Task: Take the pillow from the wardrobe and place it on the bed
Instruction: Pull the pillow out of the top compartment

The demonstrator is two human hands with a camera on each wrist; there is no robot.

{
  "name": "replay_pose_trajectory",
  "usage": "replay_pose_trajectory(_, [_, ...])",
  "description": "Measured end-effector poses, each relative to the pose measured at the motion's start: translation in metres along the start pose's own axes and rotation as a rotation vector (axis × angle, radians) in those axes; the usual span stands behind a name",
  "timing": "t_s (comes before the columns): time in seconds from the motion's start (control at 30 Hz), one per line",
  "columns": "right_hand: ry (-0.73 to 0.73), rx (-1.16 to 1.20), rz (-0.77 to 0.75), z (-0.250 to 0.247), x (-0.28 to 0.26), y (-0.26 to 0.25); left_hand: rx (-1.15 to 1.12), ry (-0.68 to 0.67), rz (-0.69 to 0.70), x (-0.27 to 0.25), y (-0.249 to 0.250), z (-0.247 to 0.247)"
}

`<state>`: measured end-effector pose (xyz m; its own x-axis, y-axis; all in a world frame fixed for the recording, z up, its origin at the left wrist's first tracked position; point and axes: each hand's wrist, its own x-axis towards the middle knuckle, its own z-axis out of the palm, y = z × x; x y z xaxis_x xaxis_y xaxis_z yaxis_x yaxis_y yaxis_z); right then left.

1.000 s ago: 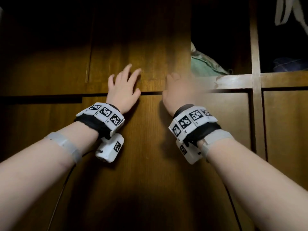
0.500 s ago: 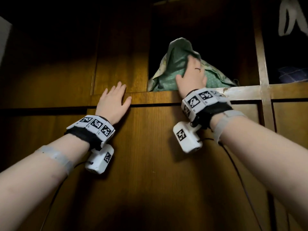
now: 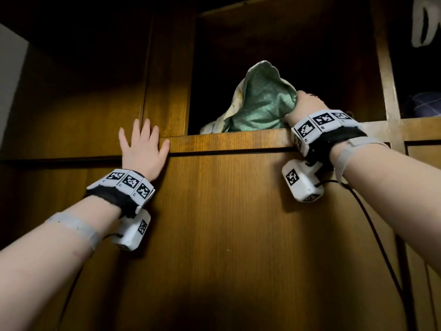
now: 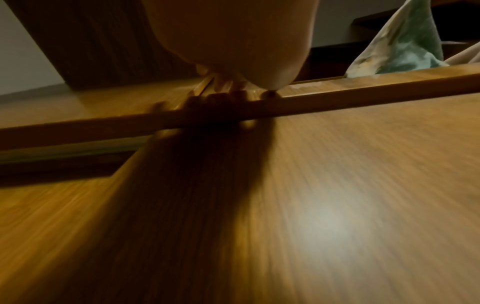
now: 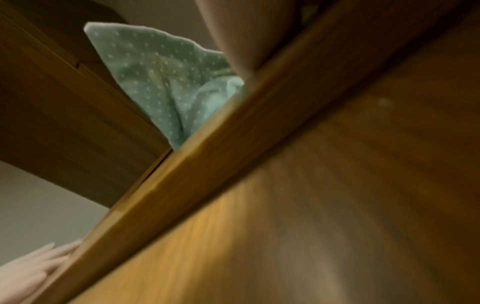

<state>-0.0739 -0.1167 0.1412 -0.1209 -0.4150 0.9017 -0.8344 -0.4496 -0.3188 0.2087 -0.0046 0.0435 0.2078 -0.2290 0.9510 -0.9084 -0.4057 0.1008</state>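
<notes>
your right hand (image 3: 304, 105) grips the green white-dotted fabric pillow (image 3: 260, 103) in the upper compartment of the brown wooden wardrobe (image 3: 226, 223).

the pillow stands bunched up on the open shelf, its lower edge just behind the shelf's front rail, with your fingers curled into its right side. your left hand (image 3: 140, 149) lies flat and relaxed, fingers spread, against the wardrobe front, left of the opening. a dark folded cloth (image 3: 427, 103) sits in the next compartment to the right.

Right hand (image 3: 304, 105) fingers buried in pillow (image 3: 262, 103), pillow's base behind wardrobe rail (image 3: 226, 140)
</notes>
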Motion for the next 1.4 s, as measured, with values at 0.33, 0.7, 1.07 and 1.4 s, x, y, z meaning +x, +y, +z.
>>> replay_pose_trajectory(0.33, [-0.037, 0.083, -0.092, -0.014, -0.013, 0.007, -0.182, 0.033, 0.036, 0.001, 0.017, 0.002])
replay_pose_trajectory(0.7, [0.022, 0.13, -0.524, -0.045, -0.082, -0.034, -0.278, 0.024, 0.197, -0.01, 0.032, -0.044])
replay_pose_trajectory(1.07, [-0.18, -0.119, -0.687, -0.095, -0.149, -0.055, -0.79, -0.285, 0.037, -0.032, 0.061, -0.106])
replay_pose_trajectory(1.4, [-0.589, -0.103, -0.583, -0.122, -0.23, -0.026, -0.365, -0.689, -0.152, -0.115, 0.067, -0.144])
